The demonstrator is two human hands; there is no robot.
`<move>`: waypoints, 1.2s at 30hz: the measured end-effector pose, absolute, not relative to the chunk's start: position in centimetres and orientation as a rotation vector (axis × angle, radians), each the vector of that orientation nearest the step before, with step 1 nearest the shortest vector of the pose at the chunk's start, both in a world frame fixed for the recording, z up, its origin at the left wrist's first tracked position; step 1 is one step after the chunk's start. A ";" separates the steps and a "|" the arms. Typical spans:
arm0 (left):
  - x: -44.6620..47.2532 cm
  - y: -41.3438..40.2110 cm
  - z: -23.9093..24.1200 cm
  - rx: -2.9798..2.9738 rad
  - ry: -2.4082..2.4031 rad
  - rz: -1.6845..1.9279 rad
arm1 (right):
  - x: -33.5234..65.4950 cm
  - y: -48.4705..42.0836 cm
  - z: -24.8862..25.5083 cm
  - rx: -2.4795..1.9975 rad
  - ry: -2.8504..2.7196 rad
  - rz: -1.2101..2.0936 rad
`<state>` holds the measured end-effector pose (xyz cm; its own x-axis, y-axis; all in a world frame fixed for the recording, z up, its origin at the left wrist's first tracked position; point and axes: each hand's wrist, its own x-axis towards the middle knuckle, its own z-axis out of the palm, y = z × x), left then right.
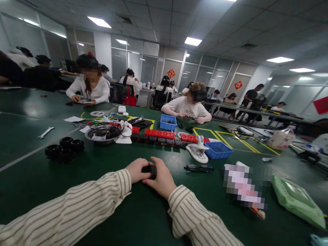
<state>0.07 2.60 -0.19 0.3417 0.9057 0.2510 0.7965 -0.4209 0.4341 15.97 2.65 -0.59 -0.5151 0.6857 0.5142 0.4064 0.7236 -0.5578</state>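
Note:
My left hand (138, 170) and my right hand (161, 177) meet over the green table (138, 224), fingers curled toward each other. Between them shows a small dark thing (153, 173); the fingers cover most of it and its kind cannot be made out. Striped sleeves cover both arms to the wrists. Off to the left of my hands stands a cluster of black, round, cup-like parts (64, 150). A pair of dark-framed glasses (198, 168) lies just right of my right hand.
Ahead are a red-and-black power strip row (159, 133), a white clip stand (198, 149), blue baskets (218, 150) and a bowl of cables (102, 133). A wrench (46, 132) lies left, a green wipes pack (297, 200) right. Co-workers sit across the table.

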 end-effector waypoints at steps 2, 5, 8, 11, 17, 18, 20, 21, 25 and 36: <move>-1.9 2.8 -0.2 2.440 1.652 0.668 | 16.1 2.6 -0.2 -0.867 -2.167 0.451; -6.1 2.9 0.0 2.462 1.986 0.538 | 16.3 2.7 0.1 -0.913 -2.101 0.481; -10.8 2.6 0.4 2.340 2.271 0.314 | 16.4 2.7 0.2 -0.935 -2.052 0.529; -15.0 1.5 0.9 2.246 2.456 0.150 | 16.4 2.7 0.1 -0.916 -2.062 0.526; -19.5 -2.5 3.0 2.214 2.619 0.102 | 16.2 2.9 -0.2 -0.898 -2.062 0.502; -19.8 -3.2 3.6 2.237 2.678 0.176 | 16.2 2.9 -0.3 -0.898 -2.058 0.497; -20.1 -4.2 4.9 2.307 2.739 0.347 | 16.2 3.0 -0.4 -0.892 -2.052 0.488; -20.3 -4.6 5.5 2.322 2.736 0.415 | 16.2 3.0 -0.4 -0.888 -2.052 0.485; -21.7 -5.2 6.8 2.003 2.839 0.533 | 16.2 3.0 -0.4 -0.876 -2.060 0.477; -26.0 -5.0 4.4 2.148 2.826 0.229 | 16.1 2.8 0.2 -0.882 -2.099 0.469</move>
